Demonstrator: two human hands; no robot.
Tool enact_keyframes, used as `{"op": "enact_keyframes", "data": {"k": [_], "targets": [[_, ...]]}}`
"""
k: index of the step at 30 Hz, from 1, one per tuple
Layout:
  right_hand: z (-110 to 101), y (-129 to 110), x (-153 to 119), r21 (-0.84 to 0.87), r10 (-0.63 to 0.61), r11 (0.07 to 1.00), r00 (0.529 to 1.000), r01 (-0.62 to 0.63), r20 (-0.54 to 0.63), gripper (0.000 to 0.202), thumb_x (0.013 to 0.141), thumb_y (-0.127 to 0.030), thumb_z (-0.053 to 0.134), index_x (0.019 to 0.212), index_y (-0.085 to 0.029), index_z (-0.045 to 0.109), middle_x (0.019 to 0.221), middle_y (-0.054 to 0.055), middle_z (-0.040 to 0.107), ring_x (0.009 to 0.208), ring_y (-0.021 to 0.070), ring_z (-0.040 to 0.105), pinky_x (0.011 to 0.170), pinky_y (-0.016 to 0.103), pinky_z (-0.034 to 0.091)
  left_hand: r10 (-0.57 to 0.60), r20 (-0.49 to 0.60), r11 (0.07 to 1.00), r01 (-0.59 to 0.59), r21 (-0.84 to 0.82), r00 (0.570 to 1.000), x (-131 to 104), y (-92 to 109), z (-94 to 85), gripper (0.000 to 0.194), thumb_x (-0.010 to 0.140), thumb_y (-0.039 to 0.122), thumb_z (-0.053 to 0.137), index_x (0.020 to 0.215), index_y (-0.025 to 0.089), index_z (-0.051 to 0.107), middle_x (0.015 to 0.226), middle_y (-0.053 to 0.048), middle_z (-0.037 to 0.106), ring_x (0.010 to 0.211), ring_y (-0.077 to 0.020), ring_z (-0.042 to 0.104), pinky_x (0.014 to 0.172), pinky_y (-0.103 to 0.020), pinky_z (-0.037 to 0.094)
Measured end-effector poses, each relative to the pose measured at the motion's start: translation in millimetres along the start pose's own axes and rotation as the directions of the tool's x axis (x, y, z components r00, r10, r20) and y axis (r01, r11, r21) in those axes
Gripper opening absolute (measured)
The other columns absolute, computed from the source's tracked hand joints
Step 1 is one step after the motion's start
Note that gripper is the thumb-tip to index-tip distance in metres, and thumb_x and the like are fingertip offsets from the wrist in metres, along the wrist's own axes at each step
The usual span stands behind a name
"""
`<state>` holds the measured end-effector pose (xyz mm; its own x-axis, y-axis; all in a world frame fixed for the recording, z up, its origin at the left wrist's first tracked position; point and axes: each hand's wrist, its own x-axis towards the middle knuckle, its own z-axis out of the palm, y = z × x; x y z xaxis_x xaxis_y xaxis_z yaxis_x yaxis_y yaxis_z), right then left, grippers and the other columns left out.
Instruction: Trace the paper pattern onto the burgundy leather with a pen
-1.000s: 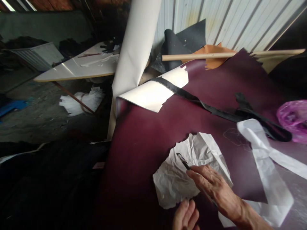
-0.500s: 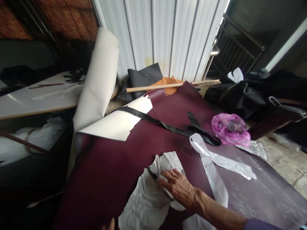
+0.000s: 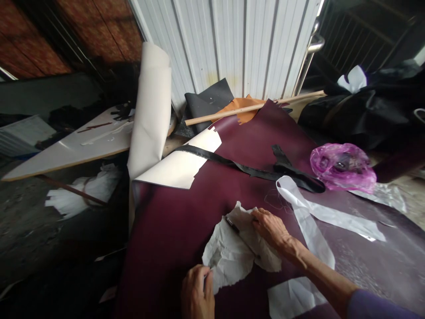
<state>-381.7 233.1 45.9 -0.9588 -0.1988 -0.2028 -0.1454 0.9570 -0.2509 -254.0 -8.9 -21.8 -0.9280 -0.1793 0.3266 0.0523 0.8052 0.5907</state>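
Observation:
A crumpled white paper (image 3: 232,252) lies on a large maroon leather sheet (image 3: 186,221). My right hand (image 3: 270,228) presses on the paper's upper right part and holds a dark pen (image 3: 232,225) whose tip points up-left across the paper. My left hand (image 3: 197,292) pinches the paper's lower left edge near the bottom of the view.
A black leather strip (image 3: 252,170) and white paper strips (image 3: 312,217) cross the sheet. A pink plastic bag (image 3: 343,167) sits at right. A white roll (image 3: 149,110), a wooden stick (image 3: 252,107), black and orange scraps stand at the back by the corrugated wall. Another white piece (image 3: 292,297) lies below.
The view swung right, then settled. My right hand bunched the paper's right side up and moved further up it. My left hand came in and took the paper's lower left edge.

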Motion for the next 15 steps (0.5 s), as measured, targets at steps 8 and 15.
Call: {"op": "enact_keyframes", "data": {"k": [8,15], "targets": [[-32,49,0,0.073,0.121,0.99,0.992,-0.118,-0.042,0.016,0.09,-0.021,0.051,0.103,-0.015,0.058,0.099,0.005,0.06,0.09,0.0181,0.057,0.079,0.035,0.045,0.092,-0.069,0.966,-0.106,-0.237,0.993,34,51,33.0,0.015,0.091,0.026,0.047,0.098,0.017,0.057,0.094,-0.004,0.062,0.086,-0.0168,0.061,0.071,-0.034,0.055],[-39,61,-11,0.166,0.162,0.974,0.985,-0.151,-0.053,0.015,0.091,-0.027,0.052,0.087,-0.014,0.06,0.08,0.001,0.06,0.075,0.0146,0.057,0.072,0.032,0.047,0.129,-0.123,0.94,-0.161,-0.3,0.984,46,64,39.1,0.011,0.088,0.025,0.052,0.093,0.018,0.059,0.092,-0.003,0.063,0.082,-0.0158,0.063,0.067,-0.03,0.054]]}}
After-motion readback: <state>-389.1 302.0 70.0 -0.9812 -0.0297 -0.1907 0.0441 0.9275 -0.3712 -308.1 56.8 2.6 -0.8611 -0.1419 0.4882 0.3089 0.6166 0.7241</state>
